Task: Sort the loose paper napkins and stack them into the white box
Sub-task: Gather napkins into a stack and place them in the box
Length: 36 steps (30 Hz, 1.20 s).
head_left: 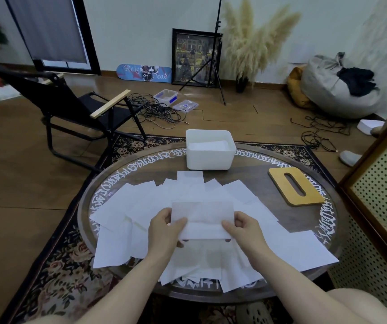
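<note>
A folded white napkin [203,217] is held up over the pile, its upper half standing up. My left hand [165,226] pinches its left end and my right hand [242,226] pinches its right end, thumbs on top. Several loose white napkins [141,206] lie spread across the round table [304,220] beneath and around my hands. The white box [210,157] stands at the table's far edge, apart from my hands, with some white napkins lying flat inside it.
A wooden lid with a slot [296,185] lies on the table to the right of the box. A black folding chair [75,108] stands to the far left. A perforated cabinet [379,206] is close on the right. Cables [157,111] lie on the floor.
</note>
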{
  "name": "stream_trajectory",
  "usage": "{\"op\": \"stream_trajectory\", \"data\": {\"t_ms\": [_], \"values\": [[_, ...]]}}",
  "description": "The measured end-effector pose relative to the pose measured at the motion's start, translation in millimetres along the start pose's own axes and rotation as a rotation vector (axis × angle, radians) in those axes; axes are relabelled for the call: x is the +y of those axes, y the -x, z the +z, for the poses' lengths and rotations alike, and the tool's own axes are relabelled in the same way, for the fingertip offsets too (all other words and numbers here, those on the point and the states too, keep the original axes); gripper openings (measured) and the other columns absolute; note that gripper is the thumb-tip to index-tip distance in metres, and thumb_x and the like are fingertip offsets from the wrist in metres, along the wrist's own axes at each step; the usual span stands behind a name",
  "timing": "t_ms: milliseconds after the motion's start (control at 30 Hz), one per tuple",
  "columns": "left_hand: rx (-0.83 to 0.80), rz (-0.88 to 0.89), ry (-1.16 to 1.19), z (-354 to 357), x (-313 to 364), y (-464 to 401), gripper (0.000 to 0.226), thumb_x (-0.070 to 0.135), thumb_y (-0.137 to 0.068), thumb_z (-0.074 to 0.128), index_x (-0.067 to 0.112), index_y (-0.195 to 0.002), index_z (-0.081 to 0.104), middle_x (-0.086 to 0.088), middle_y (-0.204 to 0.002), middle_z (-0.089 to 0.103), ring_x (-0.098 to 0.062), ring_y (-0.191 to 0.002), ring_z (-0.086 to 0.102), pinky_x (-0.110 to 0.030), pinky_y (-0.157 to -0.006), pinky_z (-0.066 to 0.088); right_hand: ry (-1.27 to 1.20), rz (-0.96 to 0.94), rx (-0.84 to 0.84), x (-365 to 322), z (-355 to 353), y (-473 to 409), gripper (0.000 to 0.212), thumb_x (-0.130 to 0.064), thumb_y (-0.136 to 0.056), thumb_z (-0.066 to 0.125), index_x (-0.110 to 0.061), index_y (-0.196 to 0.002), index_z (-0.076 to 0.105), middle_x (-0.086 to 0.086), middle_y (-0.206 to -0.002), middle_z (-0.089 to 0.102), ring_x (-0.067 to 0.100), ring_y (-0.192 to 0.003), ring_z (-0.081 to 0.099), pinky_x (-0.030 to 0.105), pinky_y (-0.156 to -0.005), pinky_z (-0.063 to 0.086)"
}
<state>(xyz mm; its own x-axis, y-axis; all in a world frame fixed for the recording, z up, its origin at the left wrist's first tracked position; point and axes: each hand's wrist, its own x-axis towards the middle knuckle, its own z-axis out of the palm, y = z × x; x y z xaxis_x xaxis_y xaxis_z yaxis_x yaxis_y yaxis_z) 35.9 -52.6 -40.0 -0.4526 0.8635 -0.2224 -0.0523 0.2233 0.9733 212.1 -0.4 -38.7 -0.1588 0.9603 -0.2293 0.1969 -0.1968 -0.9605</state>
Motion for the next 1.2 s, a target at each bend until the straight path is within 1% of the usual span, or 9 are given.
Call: {"op": "stream_trajectory", "data": {"t_ms": [67,133,367,567,700,800,967,1133,1200], "values": [[0.027,0.004,0.014,2.6,2.7,-0.8,0.003,0.011,-0.091,0.061,0.009,-0.092,0.06,-0.009,-0.083,0.068,-0.021,-0.045,0.057,-0.027,-0.039,0.04,-0.045,0.016,0.02,-6.9,-2.1,-0.7,0.009,0.0,-0.09,0.058,-0.004,-0.089,0.065,0.003,-0.07,0.065,0.015,-0.051,0.049,0.015,-0.045,0.04],[0.047,0.021,0.012,5.4,5.1,-2.1,0.006,0.015,-0.092,0.06,0.01,-0.09,0.059,-0.009,-0.077,0.067,-0.021,-0.041,0.054,-0.026,-0.038,0.035,-0.089,0.031,0.043,-11.3,-4.3,-3.5,0.007,-0.001,-0.091,0.058,-0.001,-0.09,0.064,0.003,-0.067,0.062,0.016,-0.047,0.044,0.013,-0.042,0.036],[0.118,0.072,0.043,16.4,22.2,-12.6,0.006,0.012,-0.091,0.058,0.016,-0.087,0.061,-0.007,-0.084,0.068,-0.019,-0.047,0.059,-0.026,-0.04,0.035,-0.137,-0.03,0.135,-27.2,-4.8,-11.3,0.004,-0.002,-0.09,0.06,-0.005,-0.091,0.064,0.006,-0.078,0.061,0.011,-0.044,0.05,0.017,-0.048,0.038],[0.171,0.105,0.098,19.9,47.0,-38.3,0.019,0.01,-0.09,0.061,0.027,-0.082,0.059,-0.002,-0.079,0.061,-0.02,-0.053,0.058,-0.024,-0.04,0.035,-0.094,-0.077,0.145,-46.6,-4.5,-29.2,0.016,0.003,-0.087,0.059,-0.01,-0.092,0.067,-0.015,-0.064,0.061,0.011,-0.049,0.058,0.023,-0.051,0.035],[0.182,0.12,0.078,26.6,55.5,-61.8,0.007,0.013,-0.089,0.064,0.019,-0.094,0.065,-0.007,-0.078,0.059,-0.021,-0.061,0.053,-0.02,-0.045,0.041,-0.11,-0.059,0.154,-58.9,-9.6,-49.9,0.019,0.005,-0.088,0.059,-0.009,-0.096,0.069,-0.009,-0.061,0.06,0.011,-0.05,0.058,0.026,-0.05,0.036],[0.172,0.144,0.036,33.2,62.4,-78.6,0.012,0.014,-0.088,0.063,0.012,-0.1,0.066,-0.007,-0.074,0.056,-0.015,-0.06,0.052,-0.024,-0.051,0.045,-0.121,-0.052,0.159,-68.3,-13.2,-67.9,0.019,0.006,-0.088,0.059,-0.008,-0.097,0.069,-0.002,-0.066,0.061,0.011,-0.05,0.058,0.026,-0.05,0.037],[0.119,0.164,0.009,44.5,74.0,-105.6,0.017,0.007,-0.09,0.056,0.024,-0.09,0.062,-0.006,-0.074,0.057,-0.021,-0.067,0.057,-0.012,-0.039,0.035,-0.121,-0.053,0.186,-79.5,-16.9,-104.5,0.019,0.007,-0.088,0.058,-0.009,-0.094,0.067,0.005,-0.067,0.064,0.01,-0.048,0.055,0.026,-0.049,0.036],[0.127,0.133,-0.046,54.4,87.1,-141.0,0.012,0.01,-0.089,0.057,0.02,-0.096,0.062,0.0,-0.077,0.061,-0.02,-0.064,0.06,-0.016,-0.04,0.035,-0.098,-0.04,0.215,-86.6,-17.2,-140.6,0.02,0.005,-0.089,0.057,-0.013,-0.092,0.065,0.005,-0.07,0.059,0.007,-0.046,0.055,0.024,-0.049,0.037],[0.126,0.125,-0.051,58.6,91.9,-157.7,0.011,0.013,-0.088,0.059,0.014,-0.097,0.064,-0.001,-0.08,0.064,-0.019,-0.06,0.059,-0.024,-0.046,0.042,-0.107,-0.033,0.23,-87.7,-16.8,-155.1,0.02,0.005,-0.089,0.057,-0.014,-0.092,0.065,0.007,-0.075,0.059,0.013,-0.051,0.056,0.024,-0.049,0.038]]}}
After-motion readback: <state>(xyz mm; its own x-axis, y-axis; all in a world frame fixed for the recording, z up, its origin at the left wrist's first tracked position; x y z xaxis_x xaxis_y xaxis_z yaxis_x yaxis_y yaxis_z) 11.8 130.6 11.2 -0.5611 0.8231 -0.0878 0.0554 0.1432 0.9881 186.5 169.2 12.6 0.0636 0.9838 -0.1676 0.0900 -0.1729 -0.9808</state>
